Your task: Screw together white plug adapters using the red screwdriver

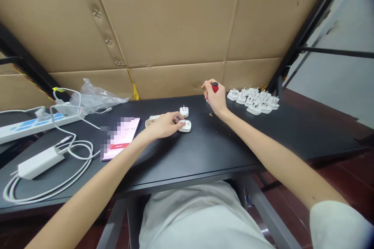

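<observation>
Two hands work apart on a black desk: the left hand grips a white plug adapter, the right hand pinches a red-handled screwdriver, more adapters massed at the far edge.

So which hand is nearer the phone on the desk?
Left. The left hand sits just right of the phone, on a white plug; the right hand is farther right, gripping a red screwdriver.
</observation>
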A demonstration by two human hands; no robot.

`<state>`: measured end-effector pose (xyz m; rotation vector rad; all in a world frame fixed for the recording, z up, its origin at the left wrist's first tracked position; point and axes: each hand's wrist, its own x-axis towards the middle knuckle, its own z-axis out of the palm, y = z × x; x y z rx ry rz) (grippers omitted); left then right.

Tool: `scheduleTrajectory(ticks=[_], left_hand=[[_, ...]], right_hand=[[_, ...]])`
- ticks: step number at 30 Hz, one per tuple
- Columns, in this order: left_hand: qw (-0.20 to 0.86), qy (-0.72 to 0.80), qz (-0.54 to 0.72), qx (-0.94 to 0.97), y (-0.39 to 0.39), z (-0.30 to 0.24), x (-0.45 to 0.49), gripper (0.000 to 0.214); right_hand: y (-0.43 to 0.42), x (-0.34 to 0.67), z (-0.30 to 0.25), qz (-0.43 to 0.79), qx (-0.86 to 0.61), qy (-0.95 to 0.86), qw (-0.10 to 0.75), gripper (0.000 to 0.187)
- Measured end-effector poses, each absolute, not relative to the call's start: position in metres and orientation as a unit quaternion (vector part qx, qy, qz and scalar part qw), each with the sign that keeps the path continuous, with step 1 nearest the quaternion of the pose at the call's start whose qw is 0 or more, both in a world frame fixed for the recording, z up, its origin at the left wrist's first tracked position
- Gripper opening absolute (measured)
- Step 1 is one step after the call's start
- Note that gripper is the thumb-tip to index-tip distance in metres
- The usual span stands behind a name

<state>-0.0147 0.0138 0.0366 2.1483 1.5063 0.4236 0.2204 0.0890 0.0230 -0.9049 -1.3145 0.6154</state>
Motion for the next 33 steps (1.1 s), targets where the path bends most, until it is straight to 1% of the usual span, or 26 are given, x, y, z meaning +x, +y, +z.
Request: scheduleTrajectory(ticks=[5,12,18,23,33], left_hand=[[0.238,0.54,0.141,0.794,0.015,0.036,-0.014,0.03],[0.234,0.536,0.144,0.798,0.015,0.034,-0.015,0.03],[0.243,0.527,0.167,0.797,0.015,0.034,-0.015,0.028],[0.24,0.528,0.166,0.798,0.014,0.035,-0.015,0.03],[0.225,0.52,0.176,0.805,0.011,0.037,-0.014,0.025]], right_hand=[[0.085,0.212,0.027,0.299,-0.421,-0.566,0.643,0.041],[0.077,0.201,0.031,0.358,-0.396,-0.522,0.666,0.049],[0.071,0.196,0.03,0.37,-0.386,-0.528,0.659,0.045],[0.067,0.196,0.034,0.396,-0.362,-0.512,0.671,0.048],[0.06,0.199,0.049,0.398,-0.37,-0.497,0.677,0.053]])
